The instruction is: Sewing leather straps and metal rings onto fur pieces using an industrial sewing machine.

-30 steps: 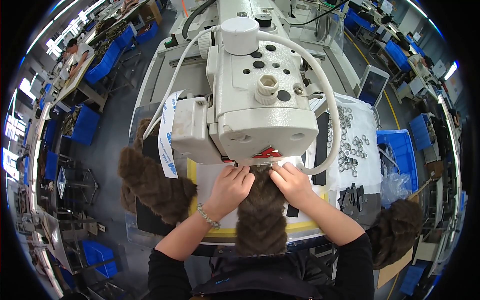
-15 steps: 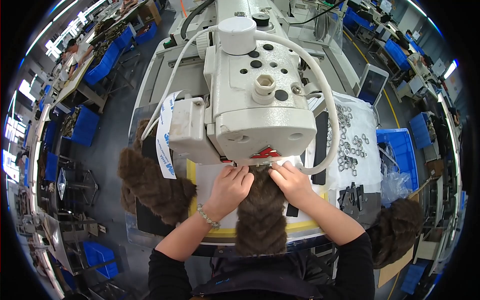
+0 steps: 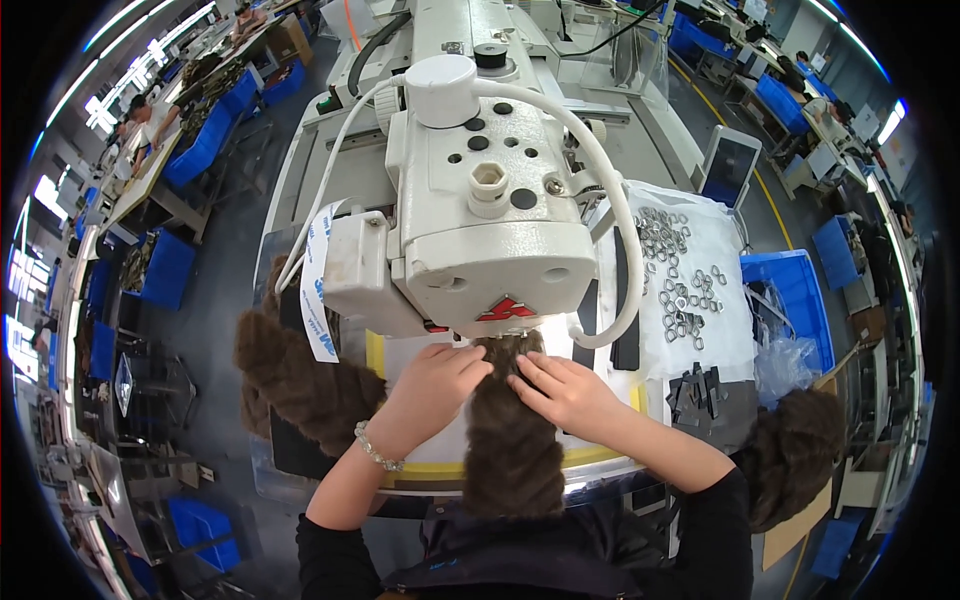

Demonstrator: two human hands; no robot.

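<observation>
A long brown fur strip (image 3: 515, 450) runs from beneath the sewing machine head (image 3: 490, 230) toward me and hangs over the table's front edge. At its left edge, just below the machine, my left hand (image 3: 430, 395) is closed, fingertips together on the fur. My right hand (image 3: 575, 402) lies on the strip's right side with its fingers stretched out and apart. Whatever part of the fur is under the machine's foot is hidden by the head. A bead bracelet (image 3: 375, 448) circles my left wrist.
More brown fur pieces (image 3: 305, 375) lie on the left, and another (image 3: 795, 460) hangs at the right. Metal rings (image 3: 685, 290) cover a white cloth; black strips (image 3: 698, 392) lie nearer me. A blue bin (image 3: 790, 270) stands at the right edge, near a tablet screen (image 3: 728, 165).
My right hand has slid back from the machine and its fingers have spread over the fur. My left hand has shifted slightly left and nearer me. The whole view has shifted a little.
</observation>
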